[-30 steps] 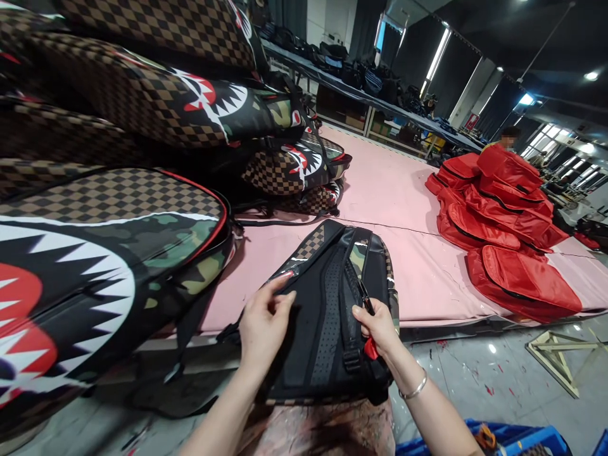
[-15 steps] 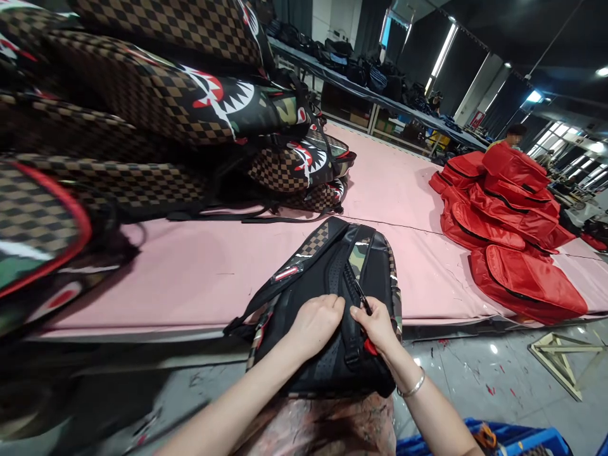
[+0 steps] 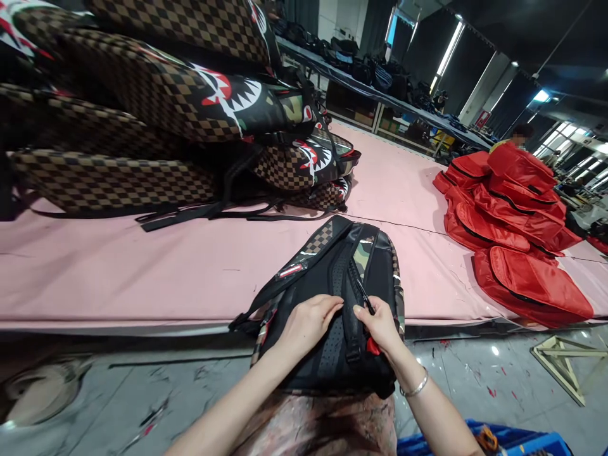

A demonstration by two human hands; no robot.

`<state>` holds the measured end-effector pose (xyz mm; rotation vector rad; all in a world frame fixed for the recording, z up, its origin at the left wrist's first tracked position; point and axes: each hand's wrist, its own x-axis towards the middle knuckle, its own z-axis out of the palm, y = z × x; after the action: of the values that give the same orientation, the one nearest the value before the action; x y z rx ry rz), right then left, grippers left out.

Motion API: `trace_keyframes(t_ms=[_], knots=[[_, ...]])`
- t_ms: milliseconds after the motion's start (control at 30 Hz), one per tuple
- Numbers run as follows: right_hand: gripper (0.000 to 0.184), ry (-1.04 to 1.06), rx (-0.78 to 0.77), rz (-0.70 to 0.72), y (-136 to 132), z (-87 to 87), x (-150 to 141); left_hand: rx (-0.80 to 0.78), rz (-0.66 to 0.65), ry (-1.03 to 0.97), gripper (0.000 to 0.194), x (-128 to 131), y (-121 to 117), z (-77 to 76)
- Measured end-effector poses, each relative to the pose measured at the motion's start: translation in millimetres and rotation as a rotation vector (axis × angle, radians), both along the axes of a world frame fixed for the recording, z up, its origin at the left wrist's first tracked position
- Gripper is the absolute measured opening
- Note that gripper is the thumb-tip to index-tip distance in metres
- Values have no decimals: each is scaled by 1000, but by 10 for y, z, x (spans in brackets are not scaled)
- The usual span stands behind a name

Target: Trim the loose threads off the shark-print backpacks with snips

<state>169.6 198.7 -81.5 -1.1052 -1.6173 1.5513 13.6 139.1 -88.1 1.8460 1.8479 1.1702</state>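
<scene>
A black backpack (image 3: pixel 316 345) with checkered and camouflage trim lies back side up at the table's front edge, its padded straps facing me. My left hand (image 3: pixel 311 320) is over the back panel, thumb and fingertips pinched together beside a strap; what they hold, if anything, is too small to make out. In my right hand (image 3: pixel 382 326) is what looks like a pair of scissors (image 3: pixel 363 292), dark blades pointing away along the strap (image 3: pixel 352 316). A red part, likely the handle, shows below the palm, and the fingers hide the rest.
Checkered backpacks with shark-mouth prints (image 3: pixel 175 95) are piled at the left on the pink-covered table (image 3: pixel 190 266). Red bags (image 3: pixel 513 202) are heaped at the right, a person behind them. A blue crate (image 3: pixel 527 437) and a metal frame (image 3: pixel 565 367) stand on the floor.
The view has shifted slightly, and the near bag at the far left has gone out of sight. My left hand's fingers have straightened into a finer pinch. My right hand keeps its hold.
</scene>
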Motion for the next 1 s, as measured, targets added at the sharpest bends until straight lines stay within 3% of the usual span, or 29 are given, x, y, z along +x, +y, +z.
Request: trace_keyframes(t_ms=[167,433,600,833,933,1000], knots=[[34,23,25,-11,5,10,13,-43,-84,257,23,29,58,60],[29,-5,15,-14,8,41,-3,-15,30,204,26,-35,9,60],[27,-3,42,-1,4,18,-23,-40,-63,337,27,-47,13,96],[28,-9,47,-9,-10,33,-25,-92,-124,615,21,79,74,267],[28,-32,63,-8,-5,4,-3,-58,-137,498,20,50,75,261],[28,-42,66,12,9,-22,17,-61,-130,226,18,1,71,205]])
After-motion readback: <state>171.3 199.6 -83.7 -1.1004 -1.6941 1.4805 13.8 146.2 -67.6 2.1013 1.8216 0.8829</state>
